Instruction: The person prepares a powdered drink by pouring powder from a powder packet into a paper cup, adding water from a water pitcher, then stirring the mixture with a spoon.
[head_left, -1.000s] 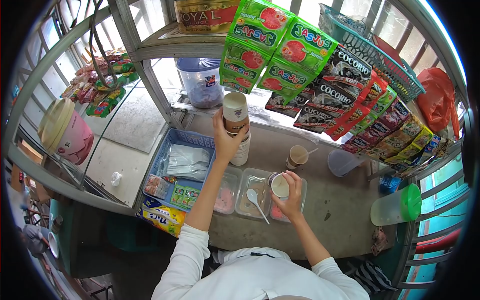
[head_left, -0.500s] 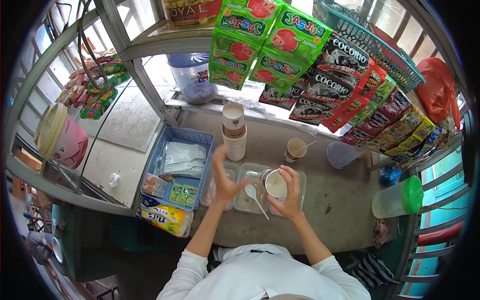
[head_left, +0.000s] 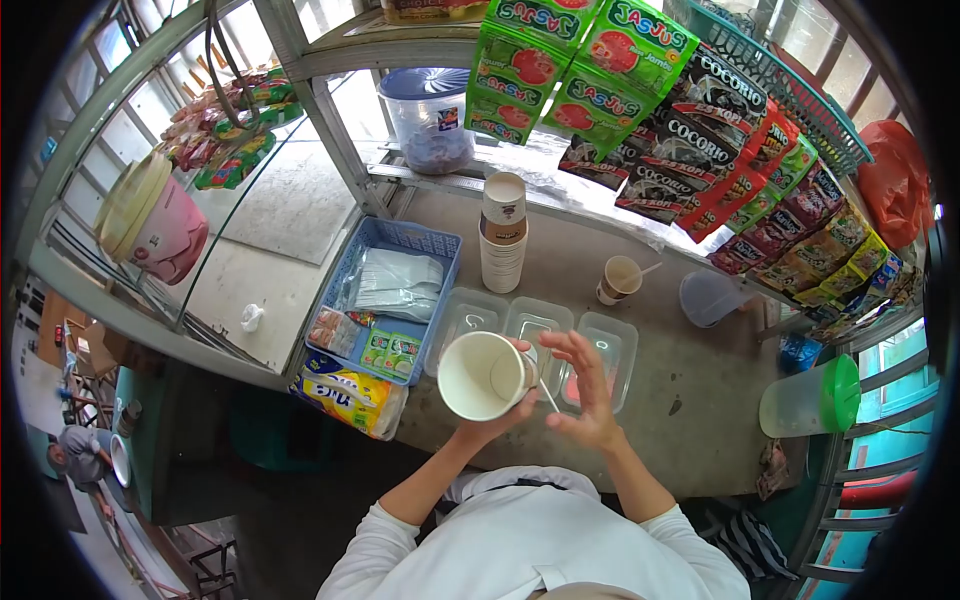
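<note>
1. The person's left hand (head_left: 497, 425) grasps a white paper cup (head_left: 474, 375) near the centre of the frame, fingers wrapped round its side; the cup is tilted, its open mouth facing the camera.
2. The right hand (head_left: 590, 398), just right of the cup, is released and empty, fingers spread and thumb apart.
3. Just beyond the hands, three clear plastic containers (head_left: 618, 345) stand in a row on the counter (head_left: 690, 430), partly hidden by the cup and the hands.
4. Above centre, a stack of paper cups (head_left: 502, 265) stands upright; to its right is another cup (head_left: 617, 284) with a stick in it.
5. Left of centre, a blue basket (head_left: 420, 237) holds plastic-wrapped items and small packets, near a yellow pack (head_left: 345, 395).
6. Sachet strips (head_left: 690, 140) hang across the upper right.
</note>
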